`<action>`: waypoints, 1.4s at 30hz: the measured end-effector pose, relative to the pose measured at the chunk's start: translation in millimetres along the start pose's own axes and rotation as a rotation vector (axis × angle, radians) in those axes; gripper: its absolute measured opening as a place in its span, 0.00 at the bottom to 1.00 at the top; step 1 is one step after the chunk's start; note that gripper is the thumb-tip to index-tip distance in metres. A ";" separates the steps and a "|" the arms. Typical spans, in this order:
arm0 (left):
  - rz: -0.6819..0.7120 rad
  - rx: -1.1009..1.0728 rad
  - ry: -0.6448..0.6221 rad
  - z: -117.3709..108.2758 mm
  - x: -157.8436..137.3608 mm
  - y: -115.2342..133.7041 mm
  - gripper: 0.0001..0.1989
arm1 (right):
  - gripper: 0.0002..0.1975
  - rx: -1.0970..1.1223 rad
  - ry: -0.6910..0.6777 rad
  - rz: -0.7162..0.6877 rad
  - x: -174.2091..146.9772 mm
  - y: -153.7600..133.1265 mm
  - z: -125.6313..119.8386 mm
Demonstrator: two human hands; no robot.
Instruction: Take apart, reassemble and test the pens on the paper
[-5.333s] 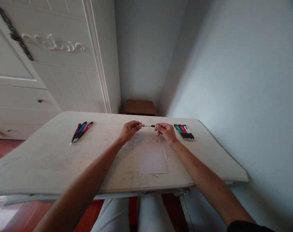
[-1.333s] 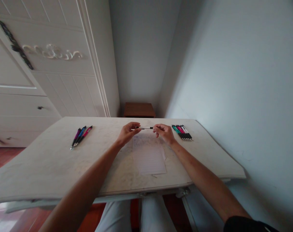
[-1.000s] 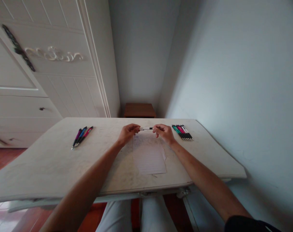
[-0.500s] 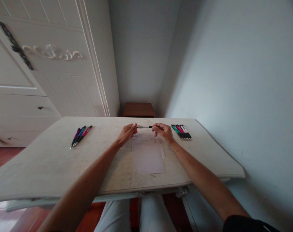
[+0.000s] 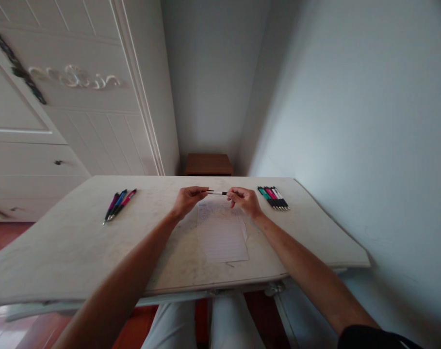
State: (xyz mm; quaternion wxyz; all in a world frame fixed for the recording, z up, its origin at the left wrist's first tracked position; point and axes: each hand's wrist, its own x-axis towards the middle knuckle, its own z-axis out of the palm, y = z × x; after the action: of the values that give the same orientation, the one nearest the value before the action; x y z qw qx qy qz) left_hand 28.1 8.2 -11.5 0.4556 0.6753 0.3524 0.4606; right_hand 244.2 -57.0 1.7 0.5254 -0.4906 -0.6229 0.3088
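Note:
Between my two hands, a white pen with black parts (image 5: 217, 193) is held level above the top of a lined paper sheet (image 5: 223, 237). My left hand (image 5: 191, 198) pinches its left end between thumb and fingers. With fingers curled, my right hand (image 5: 242, 198) grips the black right end, and the tip is hidden in it. Faint writing shows on the upper part of the sheet. Right of my right hand lies a neat row of several pens (image 5: 273, 198), in green, pink and white with black grips.
On the left of the white table (image 5: 71, 252) lie three pens (image 5: 119, 206), purple, blue and pink. A white cabinet (image 5: 78, 97) rises at the left and a pale wall (image 5: 358, 121) at the right. A brown wooden stand (image 5: 209, 164) is behind the table.
My left hand has turned slightly and its fingers have straightened along the pen's left end. My right hand has barely moved. The view has shifted a little.

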 end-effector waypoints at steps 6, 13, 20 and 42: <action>0.076 -0.004 0.026 -2.7 -1.4 7.3 0.17 | 0.15 -0.007 -0.014 0.008 -0.3 -2.3 -2.1; -0.017 -0.183 0.007 -0.7 -1.5 7.8 0.20 | 0.15 -0.009 -0.070 -0.010 3.2 12.0 -2.6; -0.074 -0.252 0.005 3.5 -3.2 12.6 0.27 | 0.13 -0.287 -0.126 -0.137 3.8 18.4 -1.4; -0.316 -0.447 0.032 7.5 -2.0 16.6 0.17 | 0.16 -0.534 -0.033 -0.295 3.4 15.6 0.7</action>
State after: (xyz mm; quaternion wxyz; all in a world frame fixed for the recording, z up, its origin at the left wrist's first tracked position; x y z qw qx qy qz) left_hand 35.5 -1.4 2.2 0.6540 0.4873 0.3502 0.4606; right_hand 248.1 -48.6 -11.3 0.4065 -0.5105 -0.7551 0.0625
